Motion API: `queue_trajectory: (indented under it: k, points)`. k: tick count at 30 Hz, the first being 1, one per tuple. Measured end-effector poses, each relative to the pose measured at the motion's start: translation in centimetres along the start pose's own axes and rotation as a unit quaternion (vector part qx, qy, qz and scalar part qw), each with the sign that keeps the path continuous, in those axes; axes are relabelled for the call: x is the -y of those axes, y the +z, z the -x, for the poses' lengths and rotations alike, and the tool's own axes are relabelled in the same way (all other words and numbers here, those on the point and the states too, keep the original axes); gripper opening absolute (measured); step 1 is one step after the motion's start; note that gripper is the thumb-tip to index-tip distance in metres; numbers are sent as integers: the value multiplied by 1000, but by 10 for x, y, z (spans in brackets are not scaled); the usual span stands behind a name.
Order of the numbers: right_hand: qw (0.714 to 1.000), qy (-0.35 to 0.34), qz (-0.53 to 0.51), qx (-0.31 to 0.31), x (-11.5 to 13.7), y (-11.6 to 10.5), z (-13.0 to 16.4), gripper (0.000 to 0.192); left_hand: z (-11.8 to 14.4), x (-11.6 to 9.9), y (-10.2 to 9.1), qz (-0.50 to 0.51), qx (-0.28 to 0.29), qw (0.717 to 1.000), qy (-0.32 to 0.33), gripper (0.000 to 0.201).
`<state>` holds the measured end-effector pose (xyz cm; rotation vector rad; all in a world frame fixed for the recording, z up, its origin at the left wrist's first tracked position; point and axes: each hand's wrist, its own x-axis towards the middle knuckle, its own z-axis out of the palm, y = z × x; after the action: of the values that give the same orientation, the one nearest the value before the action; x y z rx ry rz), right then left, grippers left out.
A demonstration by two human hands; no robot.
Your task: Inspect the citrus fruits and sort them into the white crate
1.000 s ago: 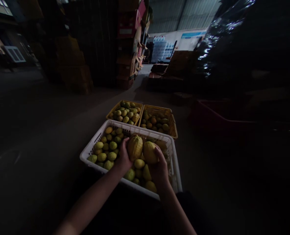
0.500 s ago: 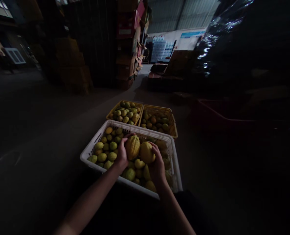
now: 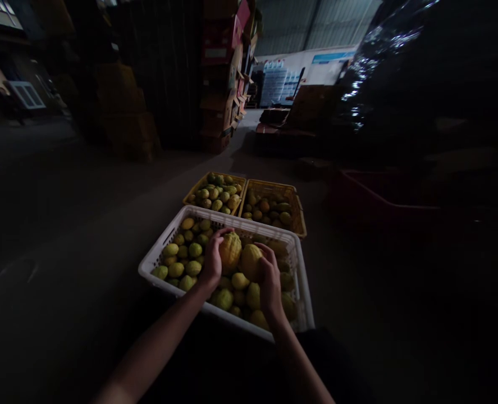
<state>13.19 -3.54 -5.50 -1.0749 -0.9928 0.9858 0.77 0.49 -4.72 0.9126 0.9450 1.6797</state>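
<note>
— What is the left grip (image 3: 212, 264) closed on?

— A large ribbed yellow fruit (image 3: 230, 251), oval, its skin furrowed lengthwise. It stands nearly upright, narrow end up, above the heap in the white crate (image 3: 156, 261).

— And the other one?

— A smooth yellow fruit (image 3: 251, 261), rounder and a little smaller, cupped from the side by the right grip (image 3: 269, 283). It sits just beside the ribbed one; the two seem to touch, though the dim light makes that hard to tell.

— Where in the crate are they?

— Over its middle, toward the far wall, with smaller green and yellow fruit (image 3: 181, 255) piled beneath and to the left of them.
</note>
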Motion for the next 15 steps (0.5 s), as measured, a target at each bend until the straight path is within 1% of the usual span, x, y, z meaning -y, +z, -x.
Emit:
queue_trajectory:
  k: [8, 12, 15]
  points:
    - [999, -22, 35, 8, -5, -2, 1, 40, -3, 5, -1, -45, -5, 999, 6, 32]
    - [998, -17, 52, 6, -5, -1, 1, 40, -3, 4, 2, -87, -19, 996, 19, 31]
    - [998, -9, 63, 1, -4, -1, 1, 40, -2, 6, 3, -110, -33, 993, 17, 31]
